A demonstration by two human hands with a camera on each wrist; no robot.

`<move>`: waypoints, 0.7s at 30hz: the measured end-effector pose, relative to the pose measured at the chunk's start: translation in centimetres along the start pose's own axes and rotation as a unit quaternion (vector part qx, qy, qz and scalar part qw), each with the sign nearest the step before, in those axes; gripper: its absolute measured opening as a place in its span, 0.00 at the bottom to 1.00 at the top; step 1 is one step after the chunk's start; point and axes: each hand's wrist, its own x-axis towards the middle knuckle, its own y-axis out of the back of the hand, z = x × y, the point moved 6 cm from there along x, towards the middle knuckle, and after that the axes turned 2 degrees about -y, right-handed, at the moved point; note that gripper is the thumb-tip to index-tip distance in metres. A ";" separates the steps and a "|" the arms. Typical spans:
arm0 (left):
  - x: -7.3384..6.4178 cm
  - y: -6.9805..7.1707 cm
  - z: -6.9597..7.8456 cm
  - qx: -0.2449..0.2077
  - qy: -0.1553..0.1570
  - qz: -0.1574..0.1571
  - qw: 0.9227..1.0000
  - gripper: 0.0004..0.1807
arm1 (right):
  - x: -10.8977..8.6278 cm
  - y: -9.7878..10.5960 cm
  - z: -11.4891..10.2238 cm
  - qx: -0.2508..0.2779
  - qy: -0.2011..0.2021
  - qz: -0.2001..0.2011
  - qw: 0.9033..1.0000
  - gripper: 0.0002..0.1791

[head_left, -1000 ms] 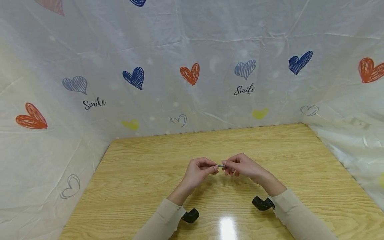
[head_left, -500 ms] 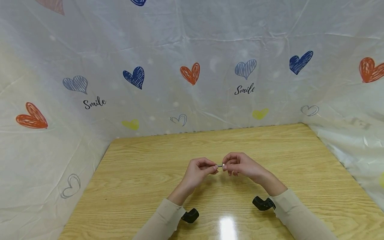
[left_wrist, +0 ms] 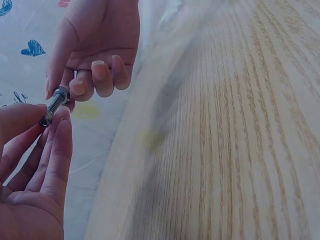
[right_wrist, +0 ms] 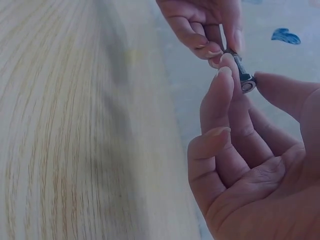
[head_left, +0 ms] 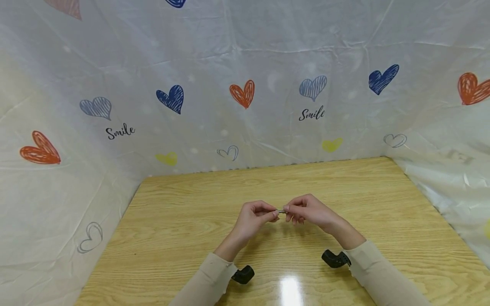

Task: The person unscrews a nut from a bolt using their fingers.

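Above the middle of the table, a small metal bolt (head_left: 281, 211) lies roughly level between two hands. The left hand (head_left: 252, 219) pinches its head end between thumb and fingertips. At the other end sits a nut (left_wrist: 61, 93), with the threaded shank (left_wrist: 54, 103) showing between it and the left fingers. The right hand (head_left: 314, 213) has thumb and fingertip on opposite sides of this nut, while its other fingers curl loosely below. In the right wrist view the bolt's round end shows inside the nut (right_wrist: 247, 85), and the left hand (right_wrist: 200, 25) is behind it.
A wood-grain table (head_left: 183, 229) stretches under both hands. A pale sheet (head_left: 268, 127) printed with hearts hangs behind it and along both sides. Black wrist mounts (head_left: 243, 275) stick out from the beige sleeves (head_left: 210, 280).
The right thumb and fingers shifted at the nut, opening slightly half a second ago and now closing round it again. The left hand and bolt have hardly moved.
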 end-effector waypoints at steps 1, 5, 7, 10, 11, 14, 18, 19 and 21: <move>0.0 0.0 0.0 0.000 0.000 0.000 1.000 0.07 | 0.0 0.0 0.0 0.001 0.002 -0.001 1.000 0.20; 0.1 -0.1 -0.1 -0.003 0.002 0.001 1.000 0.07 | 0.0 0.0 0.0 0.004 0.004 -0.001 1.000 0.19; 0.1 -0.1 -0.2 -0.003 0.002 0.002 1.000 0.07 | 0.0 0.0 0.0 0.007 0.004 -0.002 1.000 0.18; 0.1 0.0 -0.2 -0.005 0.002 0.002 1.000 0.07 | 0.0 0.0 0.0 0.007 0.005 -0.001 1.000 0.16; 0.1 0.0 -0.2 -0.006 0.003 0.002 1.000 0.07 | 0.0 0.0 0.0 0.008 0.005 -0.001 1.000 0.16; 0.1 0.0 -0.2 -0.009 0.003 0.001 1.000 0.07 | 0.0 0.0 0.1 0.011 -0.002 0.000 1.000 0.16; 0.1 0.0 -0.1 -0.008 0.002 0.001 1.000 0.07 | 0.0 0.0 0.3 0.007 -0.012 0.001 1.000 0.19; 0.0 0.0 -0.1 -0.008 0.003 0.001 1.000 0.07 | -0.1 0.0 0.2 0.003 -0.012 0.002 1.000 0.20; 0.0 -0.1 -0.1 -0.008 0.003 0.002 1.000 0.07 | -0.1 0.1 0.2 -0.003 -0.010 0.003 1.000 0.21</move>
